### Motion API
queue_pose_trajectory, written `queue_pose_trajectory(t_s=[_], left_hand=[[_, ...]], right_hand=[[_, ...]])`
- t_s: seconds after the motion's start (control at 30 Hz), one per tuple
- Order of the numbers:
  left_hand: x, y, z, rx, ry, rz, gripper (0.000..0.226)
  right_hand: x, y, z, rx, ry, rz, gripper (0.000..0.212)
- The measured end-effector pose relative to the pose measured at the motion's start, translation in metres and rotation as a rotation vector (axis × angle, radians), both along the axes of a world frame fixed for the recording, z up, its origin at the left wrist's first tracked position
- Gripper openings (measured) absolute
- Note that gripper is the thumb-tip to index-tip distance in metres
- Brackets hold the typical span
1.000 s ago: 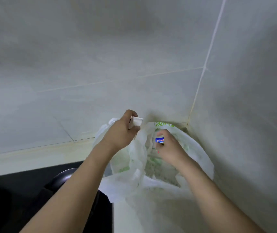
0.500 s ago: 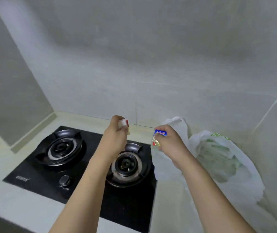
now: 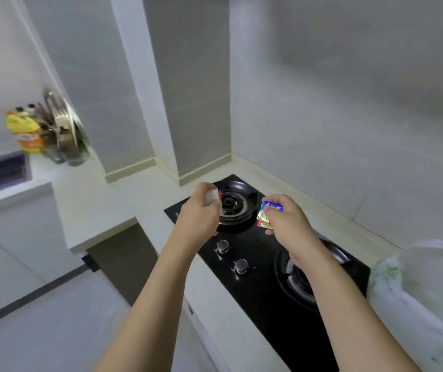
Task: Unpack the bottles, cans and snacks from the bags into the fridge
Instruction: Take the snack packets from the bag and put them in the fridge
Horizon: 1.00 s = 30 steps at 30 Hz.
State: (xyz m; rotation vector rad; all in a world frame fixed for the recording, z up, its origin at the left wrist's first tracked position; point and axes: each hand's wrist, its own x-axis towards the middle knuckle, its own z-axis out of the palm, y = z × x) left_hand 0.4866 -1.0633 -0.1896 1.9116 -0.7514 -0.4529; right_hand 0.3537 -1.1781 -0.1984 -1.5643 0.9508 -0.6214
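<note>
Both forearms reach forward over the black gas hob point(image 3: 263, 267), set into the pale worktop point(image 3: 102, 208); the left hand point(image 3: 201, 210) is held knuckles up, its fingers curled round a small white item with a red edge point(image 3: 213, 196) above the far burner point(image 3: 232, 204); the right hand point(image 3: 290, 221) is just beside it, fingers pinching a small blue, gold and red snack packet point(image 3: 268, 214); the white plastic bag point(image 3: 424, 285) sits on the worktop at the right edge; blurred bottles point(image 3: 31, 132) stand far left.
</note>
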Motion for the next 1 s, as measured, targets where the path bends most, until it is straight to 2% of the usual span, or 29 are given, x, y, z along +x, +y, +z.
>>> queue_pose_trajectory(t_s=[0.3,0.63,0.77,1.0], left_hand=[[0.026,0.116,0.000,0.014,0.002,0.431,0.020],[0.040,0.259,0.010,0.055,-0.064,0.650,0.018],[0.040,0.319,0.009,0.026,-0.047,0.749,0.017],[0.032,0.404,0.011,0.015,-0.034,0.960,0.018]], right_hand=[[0.086,0.081,0.000,0.036,-0.037,0.421,0.022],[0.135,0.209,0.010,0.039,-0.027,0.668,0.021],[0.150,0.266,0.016,0.028,-0.043,0.756,0.026],[0.175,0.350,0.020,-0.001,-0.025,0.973,0.023]])
